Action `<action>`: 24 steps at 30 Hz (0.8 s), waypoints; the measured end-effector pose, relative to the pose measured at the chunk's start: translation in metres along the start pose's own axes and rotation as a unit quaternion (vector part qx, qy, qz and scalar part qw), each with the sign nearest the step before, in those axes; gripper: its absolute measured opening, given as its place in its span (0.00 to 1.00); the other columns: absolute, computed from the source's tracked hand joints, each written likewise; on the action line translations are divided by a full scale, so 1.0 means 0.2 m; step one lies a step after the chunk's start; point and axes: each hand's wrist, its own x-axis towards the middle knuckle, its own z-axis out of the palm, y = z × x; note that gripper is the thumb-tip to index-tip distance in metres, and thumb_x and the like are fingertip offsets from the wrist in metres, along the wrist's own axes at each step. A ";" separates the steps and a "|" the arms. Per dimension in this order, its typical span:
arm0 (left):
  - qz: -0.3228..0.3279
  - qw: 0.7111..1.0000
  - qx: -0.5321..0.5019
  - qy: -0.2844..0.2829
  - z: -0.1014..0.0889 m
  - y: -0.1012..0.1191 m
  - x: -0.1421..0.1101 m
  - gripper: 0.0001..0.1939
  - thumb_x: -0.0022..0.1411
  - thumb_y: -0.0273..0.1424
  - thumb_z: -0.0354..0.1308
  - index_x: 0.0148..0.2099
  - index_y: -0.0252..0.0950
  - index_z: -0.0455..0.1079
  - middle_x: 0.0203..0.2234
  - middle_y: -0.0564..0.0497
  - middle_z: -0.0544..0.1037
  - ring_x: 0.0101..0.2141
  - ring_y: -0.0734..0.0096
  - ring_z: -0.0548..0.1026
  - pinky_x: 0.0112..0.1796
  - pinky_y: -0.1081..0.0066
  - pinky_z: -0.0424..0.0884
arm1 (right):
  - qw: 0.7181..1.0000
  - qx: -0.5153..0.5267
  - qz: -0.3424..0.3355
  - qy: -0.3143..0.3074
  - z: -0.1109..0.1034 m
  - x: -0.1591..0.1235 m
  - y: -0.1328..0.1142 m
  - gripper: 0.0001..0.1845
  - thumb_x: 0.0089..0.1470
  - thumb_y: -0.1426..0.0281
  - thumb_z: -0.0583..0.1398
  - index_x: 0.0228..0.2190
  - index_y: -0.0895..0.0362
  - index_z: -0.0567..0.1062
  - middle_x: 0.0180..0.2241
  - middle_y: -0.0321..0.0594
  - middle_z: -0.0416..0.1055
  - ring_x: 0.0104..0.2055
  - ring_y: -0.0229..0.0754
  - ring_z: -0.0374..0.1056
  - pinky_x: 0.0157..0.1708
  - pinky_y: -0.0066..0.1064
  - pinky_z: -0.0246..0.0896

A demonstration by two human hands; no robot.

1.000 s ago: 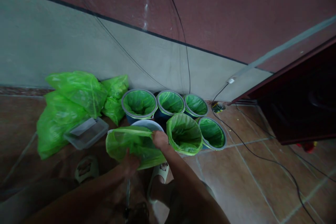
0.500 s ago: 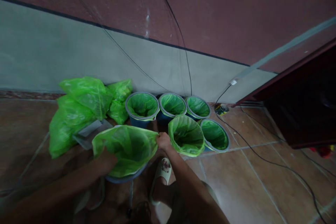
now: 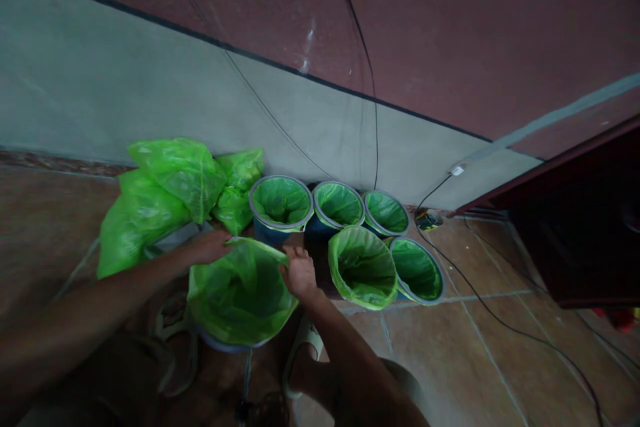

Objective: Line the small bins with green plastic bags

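Note:
A green plastic bag [image 3: 240, 293] is spread over a bucket [image 3: 225, 345] on the tiled floor in front of me. My left hand [image 3: 213, 245] grips the bag's far left edge, fingers closed on the plastic. My right hand [image 3: 300, 273] rests on the bag's right edge with fingers partly spread, pressing the plastic at the rim. Beside it stands another bucket [image 3: 363, 268] lined with a green bag.
Several blue buckets lined in green stand by the wall [image 3: 283, 203] [image 3: 340, 203] [image 3: 386, 211] [image 3: 417, 270]. Stuffed green bags [image 3: 160, 193] lie at the left. Black cables [image 3: 505, 323] cross the floor. A dark cabinet [image 3: 575, 233] stands at the right. My sandalled feet [image 3: 300, 353] are below.
The bag went from bunched in both hands to stretched open over the bucket. My left hand has moved from the near edge up to the far left edge.

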 end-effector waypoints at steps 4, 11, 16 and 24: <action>-0.024 0.993 -0.023 -0.115 0.08 -0.07 -0.01 0.10 0.65 0.33 0.60 0.34 0.34 0.77 0.27 0.52 0.80 0.32 0.67 0.77 0.38 0.69 0.71 | 0.996 0.049 -0.008 -0.080 0.13 0.07 -0.04 0.14 0.67 0.68 0.57 0.44 0.58 0.83 0.44 0.47 0.81 0.47 0.45 0.75 0.49 0.31 0.66; -0.038 0.983 -0.086 -0.158 0.09 -0.18 -0.02 0.04 0.53 0.28 0.65 0.33 0.34 0.77 0.26 0.53 0.80 0.30 0.67 0.76 0.34 0.70 0.71 | 0.989 0.104 0.031 -0.095 0.22 0.16 0.06 0.12 0.59 0.75 0.62 0.41 0.57 0.85 0.39 0.42 0.84 0.41 0.43 0.78 0.42 0.28 0.68; -0.016 0.984 -0.130 -0.120 0.09 -0.22 0.10 0.10 0.55 0.33 0.63 0.37 0.31 0.77 0.31 0.52 0.82 0.35 0.67 0.76 0.39 0.72 0.70 | 0.985 0.158 0.045 -0.061 0.21 0.25 0.10 0.18 0.57 0.70 0.65 0.50 0.54 0.82 0.47 0.41 0.83 0.47 0.44 0.79 0.48 0.28 0.71; -0.040 0.986 -0.152 -0.060 0.13 -0.27 0.22 0.14 0.57 0.39 0.59 0.35 0.33 0.78 0.27 0.51 0.81 0.33 0.65 0.75 0.37 0.69 0.70 | 0.966 0.249 0.066 0.011 0.31 0.32 0.12 0.11 0.60 0.72 0.61 0.39 0.56 0.84 0.42 0.41 0.84 0.45 0.42 0.79 0.49 0.28 0.70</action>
